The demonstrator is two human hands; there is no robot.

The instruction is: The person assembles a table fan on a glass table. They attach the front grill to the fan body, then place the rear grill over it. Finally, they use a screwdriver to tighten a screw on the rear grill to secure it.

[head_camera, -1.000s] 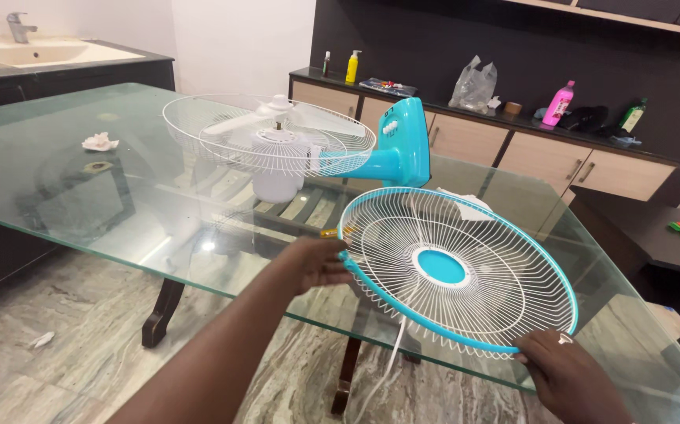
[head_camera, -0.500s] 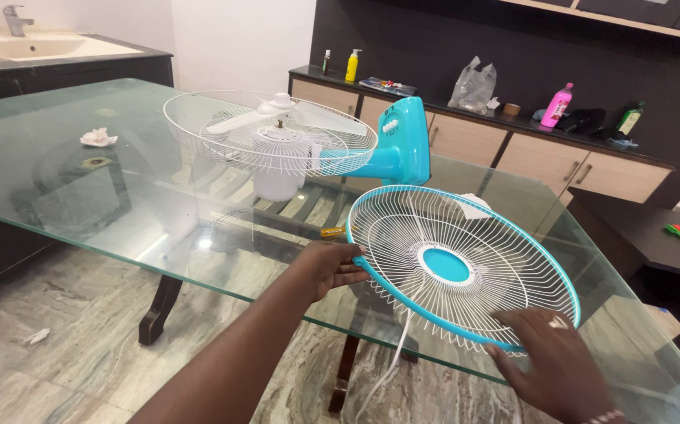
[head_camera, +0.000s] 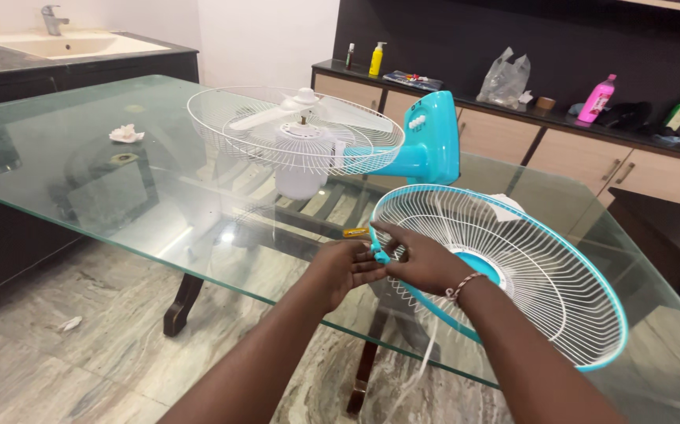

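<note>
Both hands meet at the near-left rim of the front fan guard (head_camera: pixel 544 275), a white wire grille with a turquoise ring, held tilted over the edge of the glass table (head_camera: pixel 80 180). The left hand (head_camera: pixel 348 267) curls its fingers around the ring; the right hand (head_camera: pixel 418 263) pinches the same spot with fingertips pressed together. Just beyond the guard lies a yellow-handled screwdriver (head_camera: pixel 355 232). Farther behind it, the turquoise fan body (head_camera: pixel 426 149) lies with its rear cage (head_camera: pixel 293 129) facing up
</note>
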